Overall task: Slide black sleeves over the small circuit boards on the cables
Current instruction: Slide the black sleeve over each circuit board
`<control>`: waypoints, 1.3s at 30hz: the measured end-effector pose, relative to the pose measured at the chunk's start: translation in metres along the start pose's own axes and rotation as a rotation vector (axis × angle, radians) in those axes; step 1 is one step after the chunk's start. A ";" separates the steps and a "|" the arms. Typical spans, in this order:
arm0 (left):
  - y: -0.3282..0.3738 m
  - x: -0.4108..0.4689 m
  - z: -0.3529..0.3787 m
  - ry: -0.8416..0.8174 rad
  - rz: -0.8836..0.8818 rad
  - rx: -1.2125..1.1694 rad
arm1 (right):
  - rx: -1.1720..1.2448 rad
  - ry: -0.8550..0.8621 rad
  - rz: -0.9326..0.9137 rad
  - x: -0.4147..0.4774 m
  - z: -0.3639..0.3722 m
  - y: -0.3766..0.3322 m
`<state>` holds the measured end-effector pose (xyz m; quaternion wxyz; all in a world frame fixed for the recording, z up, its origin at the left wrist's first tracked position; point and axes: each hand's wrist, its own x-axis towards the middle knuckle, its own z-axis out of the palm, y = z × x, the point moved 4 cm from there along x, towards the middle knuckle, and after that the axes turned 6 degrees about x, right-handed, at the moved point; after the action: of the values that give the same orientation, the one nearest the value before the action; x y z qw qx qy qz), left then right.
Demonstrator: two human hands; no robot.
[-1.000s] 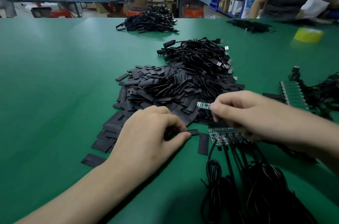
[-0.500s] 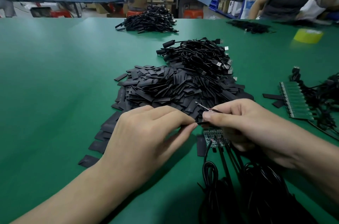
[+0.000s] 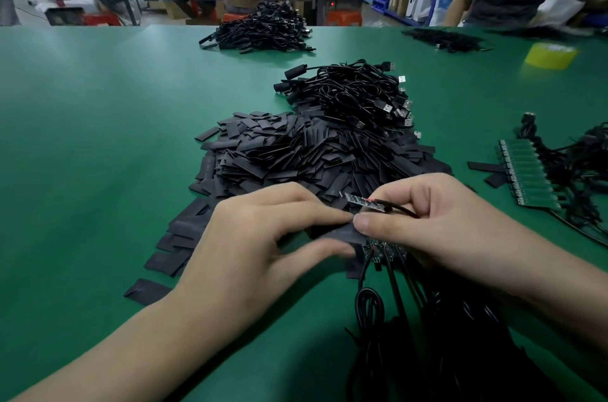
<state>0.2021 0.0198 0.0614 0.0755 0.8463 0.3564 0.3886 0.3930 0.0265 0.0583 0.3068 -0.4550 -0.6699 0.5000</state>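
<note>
My left hand [image 3: 263, 237] pinches a flat black sleeve [image 3: 342, 233] between thumb and fingers, just in front of the big heap of loose black sleeves [image 3: 296, 154]. My right hand [image 3: 437, 224] holds a small circuit board [image 3: 358, 201] by its cable end, and its thumb presses on the sleeve's right end. The board sticks out to the left just above the sleeve, outside it. Under my hands lie more boards [image 3: 381, 250] on black cables [image 3: 427, 319].
A pile of finished USB cables [image 3: 355, 95] lies behind the sleeve heap. A green panel of boards [image 3: 526, 174] with tangled cables sits at the right. Another cable heap [image 3: 263, 29] and a yellow tape roll [image 3: 549, 54] lie far back. People work at the table's far edge.
My left hand picked a sleeve off the table and lifted it. My right hand brought the board down and toward me, and the two hands now meet at the sleeve.
</note>
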 end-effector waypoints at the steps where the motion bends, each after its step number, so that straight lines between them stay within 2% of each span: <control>1: -0.001 0.000 0.000 0.013 -0.028 -0.022 | -0.040 0.021 -0.015 0.000 0.000 0.003; 5: -0.009 0.001 -0.004 0.067 -0.142 -0.051 | -0.033 0.092 -0.145 -0.002 0.000 0.000; 7: -0.013 0.000 -0.007 0.101 -0.200 -0.081 | 0.024 0.123 -0.139 -0.002 -0.003 0.001; 9: -0.016 -0.001 -0.008 0.120 -0.234 -0.112 | -0.072 0.149 -0.147 -0.002 -0.006 0.001; 12: -0.017 -0.002 -0.007 0.129 -0.249 -0.134 | -0.234 0.166 -0.184 -0.004 -0.005 -0.003; 26: -0.020 -0.004 -0.005 0.157 -0.322 -0.183 | -0.200 0.145 -0.162 -0.007 -0.004 -0.003; 32: -0.017 -0.003 -0.007 0.125 -0.256 -0.097 | -0.162 0.115 -0.142 -0.006 -0.003 -0.001; 39: -0.010 -0.002 -0.012 0.120 -0.125 0.076 | -0.029 0.039 -0.009 -0.002 -0.003 0.007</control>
<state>0.1878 0.0240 0.0645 0.0461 0.7997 0.4270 0.4196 0.3988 0.0262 0.0525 0.3157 -0.4661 -0.6730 0.4797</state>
